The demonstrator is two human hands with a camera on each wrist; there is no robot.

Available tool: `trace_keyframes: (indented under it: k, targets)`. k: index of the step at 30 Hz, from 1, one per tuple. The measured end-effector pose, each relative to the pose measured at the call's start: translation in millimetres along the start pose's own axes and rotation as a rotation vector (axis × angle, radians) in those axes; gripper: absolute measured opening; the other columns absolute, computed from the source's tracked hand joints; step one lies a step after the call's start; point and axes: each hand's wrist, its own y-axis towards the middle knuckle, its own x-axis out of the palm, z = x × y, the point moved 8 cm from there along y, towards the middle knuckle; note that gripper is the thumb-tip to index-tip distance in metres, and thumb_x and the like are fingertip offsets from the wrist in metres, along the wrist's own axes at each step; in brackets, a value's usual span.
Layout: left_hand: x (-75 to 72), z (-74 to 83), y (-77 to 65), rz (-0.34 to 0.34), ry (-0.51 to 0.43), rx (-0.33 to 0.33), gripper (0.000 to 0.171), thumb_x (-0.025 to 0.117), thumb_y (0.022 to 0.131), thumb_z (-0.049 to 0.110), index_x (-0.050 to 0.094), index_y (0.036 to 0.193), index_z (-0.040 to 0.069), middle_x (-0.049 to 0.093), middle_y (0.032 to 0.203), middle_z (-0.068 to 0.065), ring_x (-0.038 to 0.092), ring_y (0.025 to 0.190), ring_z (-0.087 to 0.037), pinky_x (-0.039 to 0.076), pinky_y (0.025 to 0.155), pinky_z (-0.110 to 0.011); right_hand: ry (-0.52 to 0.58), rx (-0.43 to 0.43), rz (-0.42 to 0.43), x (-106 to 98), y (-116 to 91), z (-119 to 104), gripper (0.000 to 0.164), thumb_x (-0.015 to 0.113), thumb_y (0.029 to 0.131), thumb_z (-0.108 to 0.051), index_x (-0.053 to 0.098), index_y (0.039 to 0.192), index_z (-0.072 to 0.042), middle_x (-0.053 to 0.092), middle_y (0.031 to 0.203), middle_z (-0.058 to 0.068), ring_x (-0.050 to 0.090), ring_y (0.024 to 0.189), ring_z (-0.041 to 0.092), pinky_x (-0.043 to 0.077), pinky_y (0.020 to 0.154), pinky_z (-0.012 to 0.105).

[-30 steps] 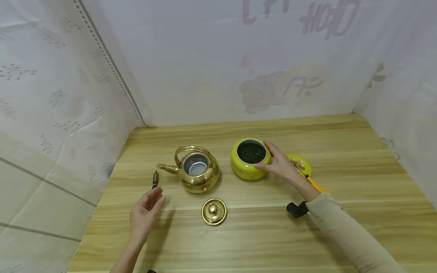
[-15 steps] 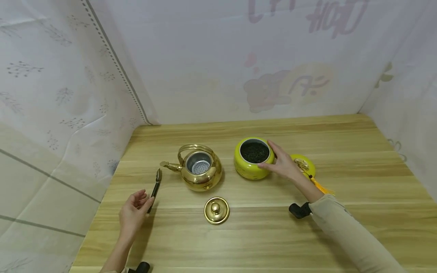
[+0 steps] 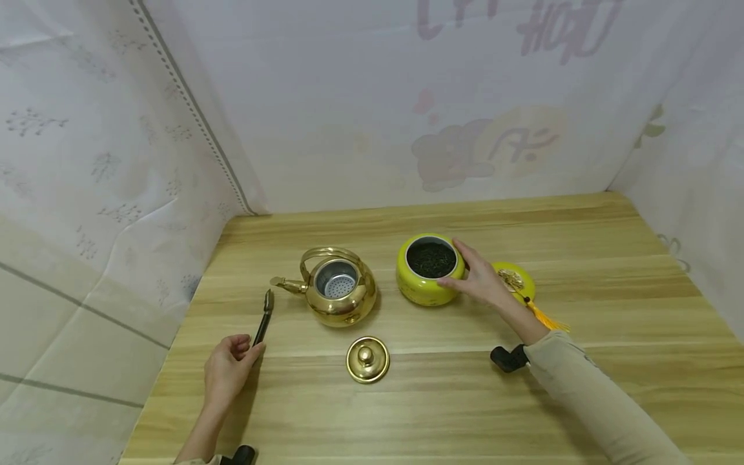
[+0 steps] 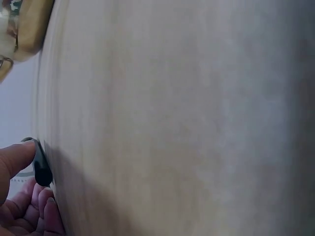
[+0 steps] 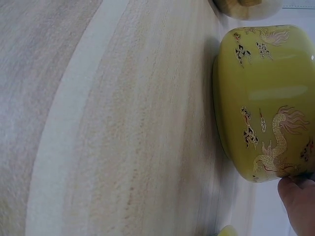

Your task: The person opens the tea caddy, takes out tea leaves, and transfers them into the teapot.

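Note:
Between the thumb and fingers of my left hand (image 3: 227, 371) is the dark handle of a slim tea scoop (image 3: 263, 326), which lies on the table with its brass-coloured tip pointing away. The left wrist view shows the rounded handle end (image 4: 42, 174) between thumb and fingers. My right hand (image 3: 479, 281) grips the right side of a yellow tea jar (image 3: 423, 292), thumb in front and fingers behind. Dark loose tea leaves (image 3: 431, 259) fill the uncovered jar. Gold dragons decorate its wall in the right wrist view. A gold teapot (image 3: 340, 310) stands lidless between the hands, a perforated strainer inside.
The gold teapot lid (image 3: 367, 360) lies in front of the teapot, knob up. Right of the jar, partly behind my right hand, rests the yellow jar lid (image 3: 523, 281) with an orange tassel (image 3: 549, 320). Patterned cloth walls (image 3: 349, 129) bound the wooden table (image 3: 430, 400) at the back and sides.
My left hand has moved left and back toward the scoop's near end, and its thumb and fingers have closed on the handle. The right hand stays on the jar.

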Motion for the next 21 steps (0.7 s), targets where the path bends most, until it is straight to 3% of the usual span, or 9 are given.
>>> trace_keyframes:
  k: [7, 21]
  targets:
    - [0.6, 0.1, 1.2, 0.013, 0.046, 0.034, 0.030, 0.072, 0.084, 0.021, 0.064, 0.099, -0.003, 0.064, 0.088, -0.017, 0.061, 0.075, -0.025, 0.043, 0.060, -0.027, -0.005, 0.008, -0.001, 1.4, 1.7, -0.3, 0.099, 0.078, 0.077, -0.034, 0.019, 0.148, 0.001, 0.020, 0.153, 0.023, 0.020, 0.140, 0.039, 0.024, 0.114, 0.050]
    - [1.6, 3.4, 3.0, -0.005, 0.065, 0.045, 0.020, 0.065, 0.088, 0.016, 0.063, 0.092, -0.004, 0.064, 0.081, -0.015, 0.055, 0.067, -0.020, 0.040, 0.055, -0.026, -0.020, 0.011, 0.010, 0.4, 0.5, 0.7, 0.100, 0.078, 0.076, -0.035, 0.019, 0.149, -0.001, 0.021, 0.153, 0.022, 0.022, 0.139, 0.040, 0.023, 0.114, 0.051]
